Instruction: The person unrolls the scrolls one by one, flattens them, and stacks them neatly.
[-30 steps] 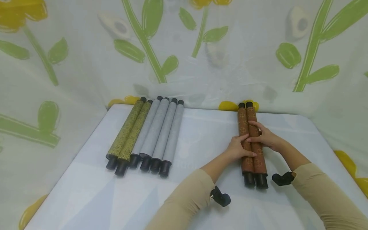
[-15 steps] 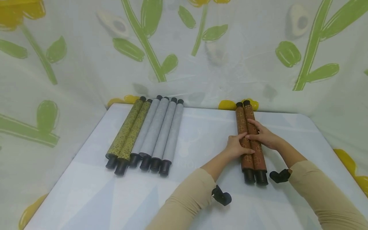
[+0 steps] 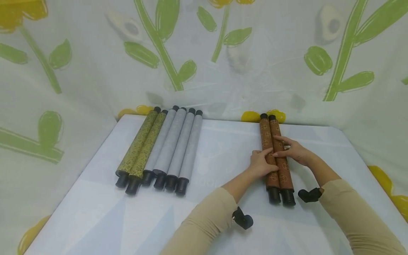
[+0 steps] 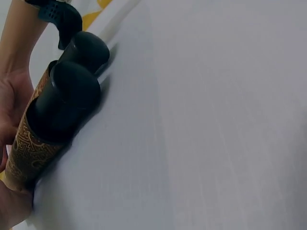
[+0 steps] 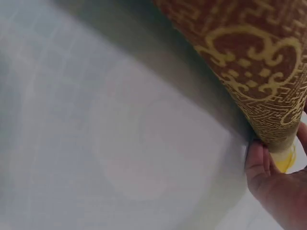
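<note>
Two brown hanging scrolls with gold patterns and black end knobs lie side by side on the right of the table in the head view. My left hand (image 3: 262, 165) grips the left brown scroll (image 3: 266, 136) about its middle, fingers and thumb reaching across it. Slightly farther up, my right hand (image 3: 294, 152) holds the right brown scroll (image 3: 284, 173), its thumb and fingertips over the top. The left wrist view shows two black knobs (image 4: 74, 96) close up. In the right wrist view, patterned brown scroll cloth (image 5: 254, 62) rises beside my right fingers (image 5: 259, 158).
On the left of the table (image 3: 223, 148) lie two olive-green patterned scrolls (image 3: 137, 152) and several pale grey scrolls (image 3: 173, 141), lined up with their black knobs facing me. A flower-printed curtain (image 3: 204, 78) hangs behind the table's back edge.
Both brown scrolls have shifted slightly left, mostly at their far ends, with both hands staying on them. The green and grey scrolls have kept their places.
</note>
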Motion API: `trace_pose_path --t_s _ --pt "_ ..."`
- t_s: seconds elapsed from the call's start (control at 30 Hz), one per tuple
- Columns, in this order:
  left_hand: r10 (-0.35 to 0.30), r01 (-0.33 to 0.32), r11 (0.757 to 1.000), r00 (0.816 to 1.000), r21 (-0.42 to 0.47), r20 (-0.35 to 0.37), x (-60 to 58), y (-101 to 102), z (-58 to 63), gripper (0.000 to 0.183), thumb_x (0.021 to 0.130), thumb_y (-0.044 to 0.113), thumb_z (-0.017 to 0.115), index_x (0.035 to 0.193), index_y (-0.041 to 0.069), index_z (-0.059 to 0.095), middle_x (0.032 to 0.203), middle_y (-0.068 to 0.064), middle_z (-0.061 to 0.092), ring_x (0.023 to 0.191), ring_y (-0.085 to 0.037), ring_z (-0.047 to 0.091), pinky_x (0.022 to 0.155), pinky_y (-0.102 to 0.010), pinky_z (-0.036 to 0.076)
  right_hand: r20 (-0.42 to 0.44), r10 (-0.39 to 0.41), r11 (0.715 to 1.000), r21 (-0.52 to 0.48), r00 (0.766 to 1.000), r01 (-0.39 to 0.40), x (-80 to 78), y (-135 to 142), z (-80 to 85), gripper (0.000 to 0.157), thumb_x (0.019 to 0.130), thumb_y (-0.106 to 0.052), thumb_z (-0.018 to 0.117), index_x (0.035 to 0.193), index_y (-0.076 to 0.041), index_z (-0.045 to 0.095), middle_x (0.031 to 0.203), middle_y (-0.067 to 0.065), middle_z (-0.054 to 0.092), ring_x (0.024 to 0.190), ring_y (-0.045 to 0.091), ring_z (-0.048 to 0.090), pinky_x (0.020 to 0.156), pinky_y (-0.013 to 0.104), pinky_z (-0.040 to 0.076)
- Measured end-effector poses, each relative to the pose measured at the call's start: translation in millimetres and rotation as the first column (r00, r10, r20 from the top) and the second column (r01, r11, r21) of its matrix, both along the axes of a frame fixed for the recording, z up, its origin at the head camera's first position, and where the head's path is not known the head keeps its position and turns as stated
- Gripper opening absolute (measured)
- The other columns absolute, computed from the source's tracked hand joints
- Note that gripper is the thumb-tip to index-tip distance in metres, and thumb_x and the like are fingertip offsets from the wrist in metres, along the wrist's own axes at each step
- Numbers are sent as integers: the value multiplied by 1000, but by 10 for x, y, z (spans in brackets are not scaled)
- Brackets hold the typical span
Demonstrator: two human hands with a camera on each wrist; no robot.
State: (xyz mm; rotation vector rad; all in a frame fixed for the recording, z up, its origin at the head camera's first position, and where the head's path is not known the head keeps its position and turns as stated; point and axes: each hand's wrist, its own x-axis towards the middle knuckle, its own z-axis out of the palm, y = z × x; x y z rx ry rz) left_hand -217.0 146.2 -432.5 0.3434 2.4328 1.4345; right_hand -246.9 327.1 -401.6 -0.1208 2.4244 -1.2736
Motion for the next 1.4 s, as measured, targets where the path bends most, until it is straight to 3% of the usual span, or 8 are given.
trace_pose_path --t_s 0.13,0.27,0.47,0.67,0.83,1.13,1.4 --pt "-12 12 1000 1000 -15 4 -8 -50 0 66 77 26 74 138 28 50 129 -12 41 115 -19 41 88 -28 42 -6 0 998 64 1000 0 30 1 -21 94 83 -25 71 151 -7 10 146 37 8 131 54 12 99 70 22" --pt "-35 35 999 999 -21 0 -23 -97 7 61 79 29 71 137 28 51 133 -14 39 119 -21 40 91 -28 41 -25 8 998 67 1000 -6 42 -1 -45 94 83 -24 71 151 -5 8 145 38 9 129 54 13 98 70 24" --pt "-43 42 998 999 -38 -13 -14 -121 8 51 81 31 66 131 29 58 129 -13 39 114 -20 39 85 -26 40 -58 55 995 89 997 -50 52 74 -69 87 86 -22 66 151 -5 10 147 36 9 130 55 14 96 70 25" --pt "-39 31 995 996 -93 -83 8 -105 -29 53 80 40 72 129 28 57 125 -11 41 113 -17 40 84 -27 41 -59 78 991 110 995 -71 103 128 -75 79 88 -21 61 149 -2 15 147 36 10 128 55 19 93 71 28" --pt "-30 13 991 991 -135 -127 36 -101 -62 61 72 41 80 126 26 56 116 -8 44 104 -13 42 77 -23 41 -74 53 984 173 996 -40 171 79 -105 87 85 -28 68 149 -1 15 142 39 15 125 55 22 92 70 31" --pt "-3 -7 995 995 -101 -99 -9 -174 -16 59 73 34 81 124 26 54 115 -9 43 101 -14 43 76 -23 41 -109 63 980 196 992 -40 130 13 -62 96 78 -25 76 147 1 15 145 39 14 127 56 22 97 69 28" --pt "-50 40 995 992 -91 -112 -18 -195 -21 56 78 32 76 130 25 54 120 -11 40 104 -14 41 77 -22 39 -67 67 981 188 996 -54 93 47 0 94 80 -19 74 149 0 12 146 40 8 126 58 23 93 68 34"
